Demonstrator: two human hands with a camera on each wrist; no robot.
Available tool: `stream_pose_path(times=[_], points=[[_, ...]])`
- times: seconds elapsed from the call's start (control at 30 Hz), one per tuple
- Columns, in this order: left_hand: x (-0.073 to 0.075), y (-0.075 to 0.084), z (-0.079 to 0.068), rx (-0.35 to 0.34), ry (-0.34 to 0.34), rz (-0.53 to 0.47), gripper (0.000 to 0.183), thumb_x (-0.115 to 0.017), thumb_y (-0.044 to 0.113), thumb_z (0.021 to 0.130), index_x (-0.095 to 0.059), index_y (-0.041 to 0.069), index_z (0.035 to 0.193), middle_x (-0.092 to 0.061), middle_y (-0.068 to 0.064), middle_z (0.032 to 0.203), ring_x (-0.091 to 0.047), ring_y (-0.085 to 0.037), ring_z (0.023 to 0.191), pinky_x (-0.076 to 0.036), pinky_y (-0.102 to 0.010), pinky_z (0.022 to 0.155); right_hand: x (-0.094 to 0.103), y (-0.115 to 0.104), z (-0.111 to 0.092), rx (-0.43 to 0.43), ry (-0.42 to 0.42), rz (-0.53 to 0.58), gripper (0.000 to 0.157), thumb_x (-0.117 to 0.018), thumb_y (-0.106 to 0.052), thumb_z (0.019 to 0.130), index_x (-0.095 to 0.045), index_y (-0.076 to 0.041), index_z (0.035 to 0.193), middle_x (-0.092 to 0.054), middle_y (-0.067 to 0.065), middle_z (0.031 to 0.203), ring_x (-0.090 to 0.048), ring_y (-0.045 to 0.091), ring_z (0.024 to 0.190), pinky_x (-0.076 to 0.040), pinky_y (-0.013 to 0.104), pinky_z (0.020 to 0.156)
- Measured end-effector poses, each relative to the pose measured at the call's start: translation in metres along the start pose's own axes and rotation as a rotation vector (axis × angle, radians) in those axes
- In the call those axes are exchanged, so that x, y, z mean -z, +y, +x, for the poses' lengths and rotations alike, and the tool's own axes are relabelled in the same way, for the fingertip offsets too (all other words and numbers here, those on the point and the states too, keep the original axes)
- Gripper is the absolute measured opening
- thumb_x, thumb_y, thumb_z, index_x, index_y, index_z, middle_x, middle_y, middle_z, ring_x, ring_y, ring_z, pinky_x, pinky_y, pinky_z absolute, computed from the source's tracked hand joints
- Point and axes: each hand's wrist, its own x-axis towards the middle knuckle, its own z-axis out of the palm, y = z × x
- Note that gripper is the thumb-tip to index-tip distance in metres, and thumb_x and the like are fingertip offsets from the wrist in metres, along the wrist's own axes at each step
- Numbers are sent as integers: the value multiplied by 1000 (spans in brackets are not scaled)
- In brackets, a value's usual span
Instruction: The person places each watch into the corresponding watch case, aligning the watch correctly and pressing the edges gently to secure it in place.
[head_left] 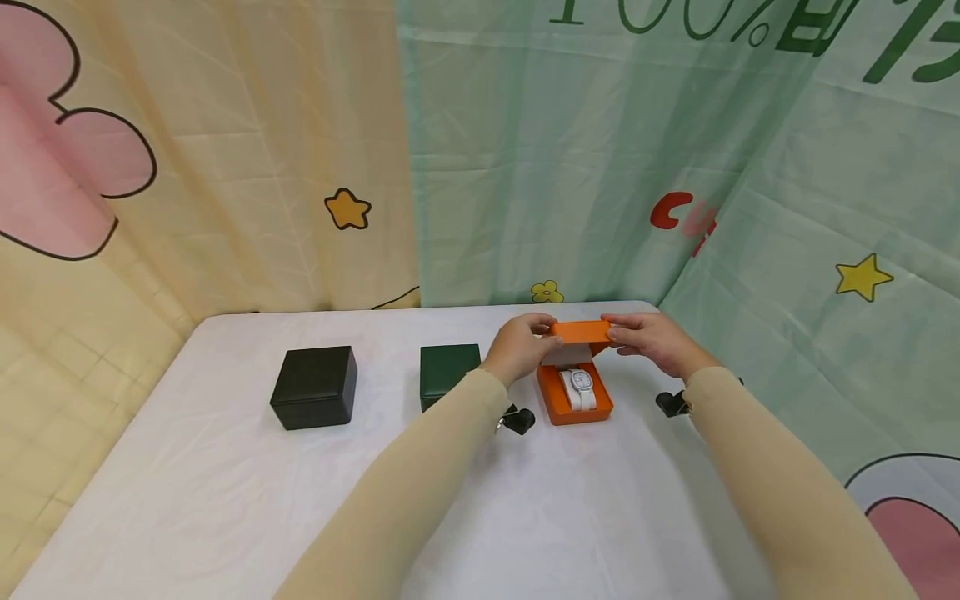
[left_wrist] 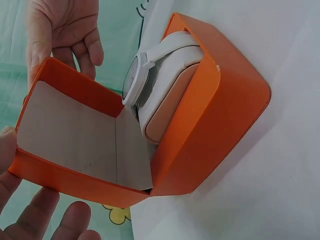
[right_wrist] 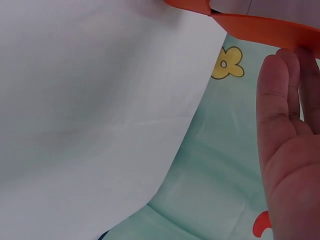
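Observation:
An orange watch box (head_left: 551, 402) stands on the table with its hinged lid (head_left: 579, 332) raised. Inside, a white watch (head_left: 582, 382) is wrapped round a pale cushion (left_wrist: 167, 95). My left hand (head_left: 519, 346) pinches the left edge of the lid between thumb and fingers. At the opposite edge, my right hand (head_left: 651, 337) holds the lid, thumb on its rim. The right wrist view shows the fingers (right_wrist: 276, 100) of that hand nearly straight, tips at the orange side. The lid's pale lining (left_wrist: 70, 135) faces the left wrist camera.
Left of the orange box sits a dark green box (head_left: 444, 367), partly hidden by my left sleeve. A black box (head_left: 315, 387) rests farther left, closed. White cloth covers the table (head_left: 225, 500), and printed curtains (head_left: 525, 167) hang behind and beside it.

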Motion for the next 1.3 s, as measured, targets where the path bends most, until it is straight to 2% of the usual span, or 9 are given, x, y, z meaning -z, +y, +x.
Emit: stream_pose_path(times=[0.23, 0.63, 1.0, 1.3], points=[[-2, -3, -6, -12, -5, 8, 32, -67, 41, 83, -61, 35, 114, -59, 13, 114, -53, -11, 107, -50, -27, 81, -3, 0, -11, 9, 21, -81, 61, -64, -44, 84, -49, -16, 136, -55, 11, 130, -59, 27, 109, -51, 34, 88], [-7, -3, -12, -15, -44, -38, 30, -73, 34, 79, -63, 30, 107, -62, 12, 103, -56, -9, 98, -51, -26, 82, -8, 2, -26, 2, 42, -139, 59, -64, -47, 83, -53, -17, 132, -55, 8, 130, -60, 26, 104, -45, 44, 96], [-15, -7, -20, -24, -50, -12, 31, -77, 29, 76, -64, 31, 104, -65, 11, 105, -60, -7, 98, -51, -25, 83, -16, 16, -35, -4, 76, -178, 56, -65, -48, 81, -57, -16, 126, -58, 7, 127, -56, 24, 111, -39, 49, 100], [-19, -10, -27, -61, -52, 33, 25, -76, 28, 77, -67, 30, 99, -62, 11, 102, -57, -8, 95, -51, -25, 81, -24, 19, -44, -4, 97, -199, 54, -68, -48, 79, -62, -14, 120, -63, 8, 120, -59, 24, 106, -42, 48, 97]])
